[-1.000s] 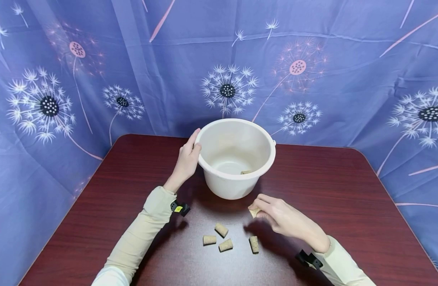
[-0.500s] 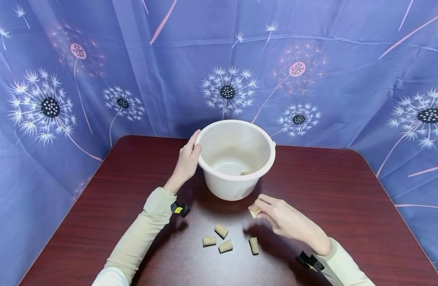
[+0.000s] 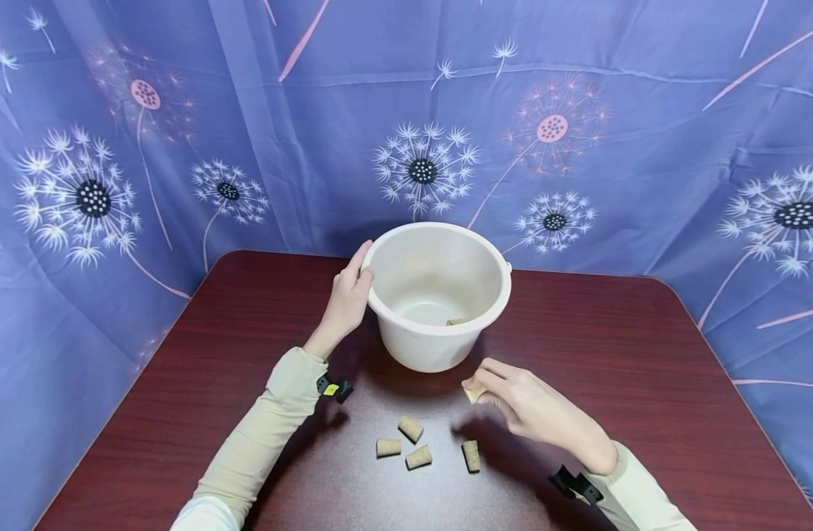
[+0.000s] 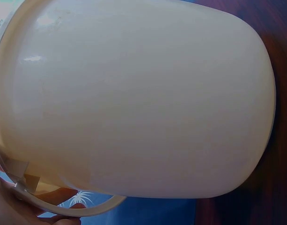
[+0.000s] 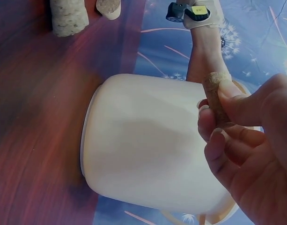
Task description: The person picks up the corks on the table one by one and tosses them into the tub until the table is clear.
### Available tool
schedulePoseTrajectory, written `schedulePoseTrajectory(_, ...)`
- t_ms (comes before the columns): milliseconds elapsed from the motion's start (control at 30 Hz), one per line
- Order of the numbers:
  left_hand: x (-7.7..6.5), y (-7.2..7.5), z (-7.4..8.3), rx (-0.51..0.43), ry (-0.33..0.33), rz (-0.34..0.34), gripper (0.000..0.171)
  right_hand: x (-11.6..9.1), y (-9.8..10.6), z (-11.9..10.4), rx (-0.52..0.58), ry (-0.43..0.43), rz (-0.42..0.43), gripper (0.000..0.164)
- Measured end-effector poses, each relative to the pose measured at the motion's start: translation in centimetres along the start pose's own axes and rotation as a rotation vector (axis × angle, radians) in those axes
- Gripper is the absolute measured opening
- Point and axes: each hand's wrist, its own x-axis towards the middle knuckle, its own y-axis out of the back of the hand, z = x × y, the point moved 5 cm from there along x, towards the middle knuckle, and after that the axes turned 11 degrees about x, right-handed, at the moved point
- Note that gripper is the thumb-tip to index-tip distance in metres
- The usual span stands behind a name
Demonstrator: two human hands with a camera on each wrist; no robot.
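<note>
My left hand [image 3: 345, 299] grips the left side of the white plastic bucket [image 3: 425, 346] at its rim. In the left wrist view, the bucket wall [image 4: 148, 103] fills most of the picture, and the fingers [image 4: 63, 193] show at the lower left beside the thin bucket handle [image 4: 87, 212]. Just in front of the bucket and to its right, my right hand [image 3: 529, 404] pinches a cork [image 5: 213, 89] between thumb and fingers, above the table. One cork [image 3: 456, 321] shows inside the bucket, partly hidden by the front rim.
Several corks lie on the dark red wooden table [image 3: 612, 324]: a group with one cork [image 3: 411, 428] at its top, and a lone cork [image 3: 471, 456] to the right, below the right hand. A blue dandelion-print cloth [image 3: 327, 147] hangs behind the table and along its sides.
</note>
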Motion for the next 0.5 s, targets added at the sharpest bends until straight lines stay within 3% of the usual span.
schedulePoseTrajectory(500,-0.11,0.05,0.05,-0.006,-0.004,0.001,0.055,0.28,0.55,-0.62,-0.03,0.045,0.035,0.008)
